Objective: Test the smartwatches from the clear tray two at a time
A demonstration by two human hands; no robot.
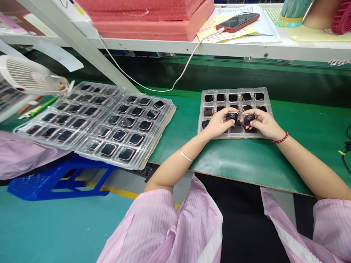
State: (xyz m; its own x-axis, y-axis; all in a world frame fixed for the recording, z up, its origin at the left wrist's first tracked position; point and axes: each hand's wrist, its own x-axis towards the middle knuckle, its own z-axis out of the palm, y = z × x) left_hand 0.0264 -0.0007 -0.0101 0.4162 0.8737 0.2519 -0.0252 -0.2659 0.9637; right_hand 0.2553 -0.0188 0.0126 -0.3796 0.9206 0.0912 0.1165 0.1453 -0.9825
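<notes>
My left hand [221, 123] pinches a smartwatch [232, 117] without a strap between thumb and fingers, its dark screen facing me with small lines of text. A second smartwatch [249, 119], also lit with tiny text, is gripped by my right hand [263, 123]. Both are held side by side, a little apart, over the front part of a clear plastic tray [200, 126]. Rows of square dark-screened watches fill many of the tray's pockets, among them a watch [221, 97] in the back row. My hands cover some of the front pockets.
To the left, several clear trays [171, 109] hold more watches, near a white fan [30, 75]. A shelf [153, 44] runs across the back with red foam blocks [142, 29] and a phone [238, 21] on a white cable [175, 82]. A blue stool [49, 179] stands below.
</notes>
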